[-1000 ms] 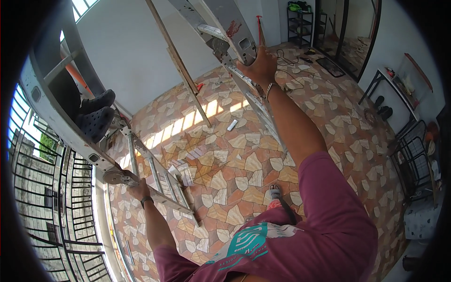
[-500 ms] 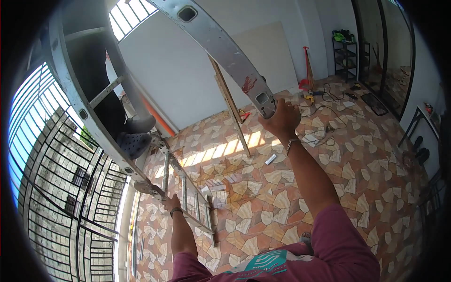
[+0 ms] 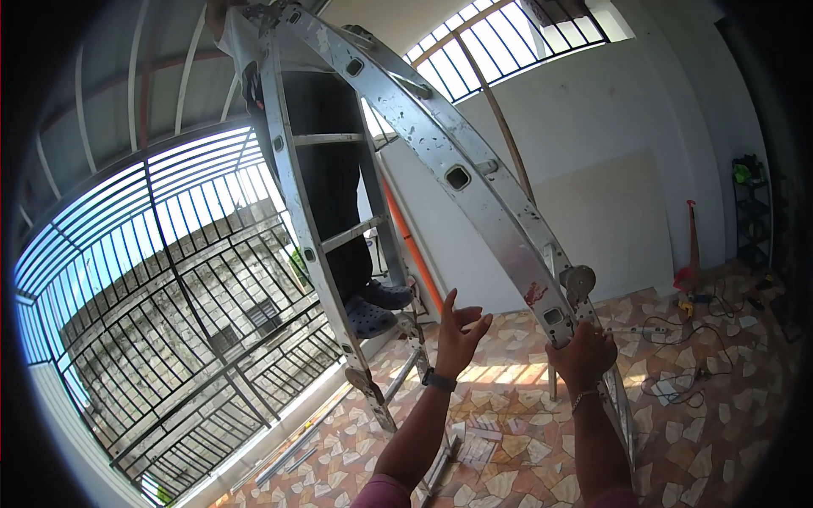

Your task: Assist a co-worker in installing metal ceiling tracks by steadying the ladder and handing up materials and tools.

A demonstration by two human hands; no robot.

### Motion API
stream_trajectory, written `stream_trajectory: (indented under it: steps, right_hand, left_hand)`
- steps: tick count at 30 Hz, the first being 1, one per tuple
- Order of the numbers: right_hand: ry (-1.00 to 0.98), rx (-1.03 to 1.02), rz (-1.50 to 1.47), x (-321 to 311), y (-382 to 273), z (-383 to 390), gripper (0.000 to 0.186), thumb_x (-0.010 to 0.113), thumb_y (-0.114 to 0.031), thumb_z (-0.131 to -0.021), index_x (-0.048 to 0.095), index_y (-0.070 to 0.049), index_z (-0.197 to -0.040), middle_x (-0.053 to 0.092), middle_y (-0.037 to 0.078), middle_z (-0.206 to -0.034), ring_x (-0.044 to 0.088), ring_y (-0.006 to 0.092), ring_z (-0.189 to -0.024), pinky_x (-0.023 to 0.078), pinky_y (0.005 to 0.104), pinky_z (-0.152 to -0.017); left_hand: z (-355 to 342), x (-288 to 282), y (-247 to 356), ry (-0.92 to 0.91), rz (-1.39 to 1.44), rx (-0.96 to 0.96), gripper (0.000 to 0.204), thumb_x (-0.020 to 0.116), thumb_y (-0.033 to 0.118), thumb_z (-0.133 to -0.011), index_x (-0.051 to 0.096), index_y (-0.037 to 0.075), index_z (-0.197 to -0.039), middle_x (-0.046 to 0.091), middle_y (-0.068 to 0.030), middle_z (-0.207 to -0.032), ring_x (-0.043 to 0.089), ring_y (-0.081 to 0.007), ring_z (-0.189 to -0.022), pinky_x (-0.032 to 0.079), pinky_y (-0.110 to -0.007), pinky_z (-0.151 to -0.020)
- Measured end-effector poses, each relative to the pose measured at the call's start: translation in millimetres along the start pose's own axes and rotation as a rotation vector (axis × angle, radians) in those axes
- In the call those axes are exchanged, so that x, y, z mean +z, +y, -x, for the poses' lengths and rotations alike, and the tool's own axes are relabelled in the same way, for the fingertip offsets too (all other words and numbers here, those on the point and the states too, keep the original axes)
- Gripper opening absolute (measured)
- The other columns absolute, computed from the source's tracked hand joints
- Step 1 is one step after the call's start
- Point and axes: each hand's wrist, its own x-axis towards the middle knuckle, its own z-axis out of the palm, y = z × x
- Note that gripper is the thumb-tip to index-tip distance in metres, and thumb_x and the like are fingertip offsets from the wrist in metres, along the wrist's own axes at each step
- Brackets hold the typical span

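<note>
Metal stepladder [image 3: 500, 237], standing right of the black grille [image 3: 176, 271], looked stiff but top-heavy under those dark clogs [image 3: 370, 320], its rail [image 3: 521, 271] farther from the grille seemingly the surest grip, my right hand [image 3: 584, 354] clamped there, my left hand [image 3: 460, 339] spread open, gripping nothing!

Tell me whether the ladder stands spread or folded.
Spread: the ladder forms an upside-down V, its two sides meeting near the top of the view and standing apart below. The right hand grips one side.
</note>
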Motion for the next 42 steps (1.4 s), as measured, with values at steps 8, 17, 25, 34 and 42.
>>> stream_trajectory:
  steps: [8, 17, 25, 34, 42]
  right_hand:
    - [0.042, -0.035, -0.111, -4.0, 7.3, -3.6, 0.046, 0.074, -0.032, -0.047, 0.054, -0.007, -0.079, 0.058, 0.012, -0.069, 0.057, 0.0294, -0.065, 0.042, 0.0403, -0.070]
    - [-0.061, -0.006, -0.153, -2.3, 12.7, -1.3, 0.047, 0.074, -0.031, -0.050, 0.052, -0.006, -0.083, 0.056, 0.011, -0.077, 0.056, 0.0272, -0.077, 0.037, 0.0426, -0.083]
    - [-0.121, 0.016, -0.174, 0.7, 12.3, -0.9, 0.049, 0.074, -0.031, -0.053, 0.050, -0.006, -0.088, 0.055, 0.009, -0.081, 0.054, 0.0266, -0.085, 0.032, 0.0462, -0.090]
    - [-0.160, 0.059, -0.169, -3.3, 7.0, -3.5, 0.052, 0.075, -0.031, -0.052, 0.049, -0.007, -0.089, 0.055, 0.010, -0.084, 0.053, 0.0266, -0.086, 0.032, 0.0438, -0.090]
    - [-0.141, 0.073, -0.111, -10.7, 10.9, -0.5, 0.057, 0.076, -0.031, -0.050, 0.049, -0.005, -0.093, 0.056, 0.012, -0.085, 0.053, 0.0267, -0.085, 0.034, 0.0419, -0.088]
  left_hand:
    - [-72.5, 97.4, 70.3, 0.314, 0.040, 0.028, 0.093, 0.079, 0.035, -0.060, 0.024, -0.009, -0.121, 0.051, -0.0226, -0.101, 0.055, -0.0286, -0.091, 0.047, -0.033, -0.076]
    - [-77.3, 118.9, 48.2, 0.425, -0.009, 0.155, 0.068, 0.076, 0.028, -0.062, 0.034, -0.006, -0.103, 0.053, -0.0235, -0.095, 0.056, -0.0326, -0.087, 0.046, -0.038, -0.077]
    - [-73.2, 117.1, 57.3, 0.437, -0.088, 0.109, 0.067, 0.074, 0.029, -0.063, 0.033, -0.006, -0.103, 0.054, -0.0240, -0.094, 0.056, -0.0327, -0.086, 0.046, -0.039, -0.076]
    - [-77.5, 115.6, 47.5, 0.451, -0.060, 0.160, 0.064, 0.073, 0.030, -0.064, 0.034, -0.005, -0.101, 0.054, -0.0234, -0.094, 0.056, -0.0318, -0.085, 0.046, -0.038, -0.076]
    - [-71.3, 119.2, 51.0, 0.400, -0.086, 0.126, 0.064, 0.073, 0.030, -0.066, 0.033, -0.004, -0.101, 0.054, -0.0239, -0.094, 0.057, -0.0323, -0.083, 0.047, -0.038, -0.074]
